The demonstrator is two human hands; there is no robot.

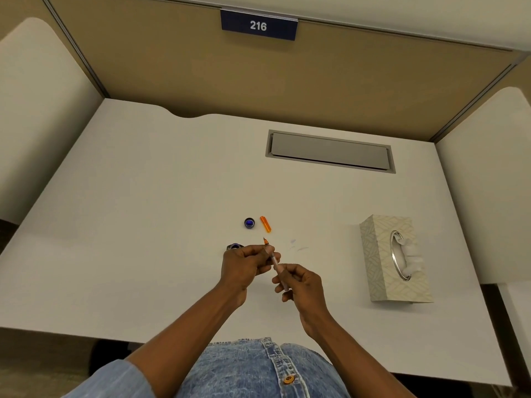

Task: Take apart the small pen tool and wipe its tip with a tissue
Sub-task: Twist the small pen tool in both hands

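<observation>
One white desk [143,225], seen from above, with everything placed here against the pen [275,261] held over its near middle.

Left of the pen and touching nothing but the desk: one small dark jar [235,246], mostly hidden behind the left hand, only its blue-dark rim showing. Beyond that, up and left of the pen's tip, one round dark cap [249,223] lying open side up (blue inside). Just right of the cap, straight beyond the tip, one orange pen cap [265,224], lying flat and apart from both.

Left hand [244,264] closed around the pen's front section, fingers curled, thumb and fingertips pinched together on it just behind the orange nib, which juts out toward the far side. One pen only, slim and pale with a clear look to the barrel, slanting from nib at upper left down to the right hand. Right hand [298,282] pinched shut on the pen's rear barrel, the barrel's end showing under the fingers. Whether the two parts are already separated: cannot tell.

Right of the pen, faint bluish smears [296,245] on the desk. Farther right, well apart, one tissue box [373,254], patterned, with a metal-ringed opening and one white tissue [412,255] standing out.

Far beyond the pen, one grey hatch [330,152] set in the desk.
</observation>
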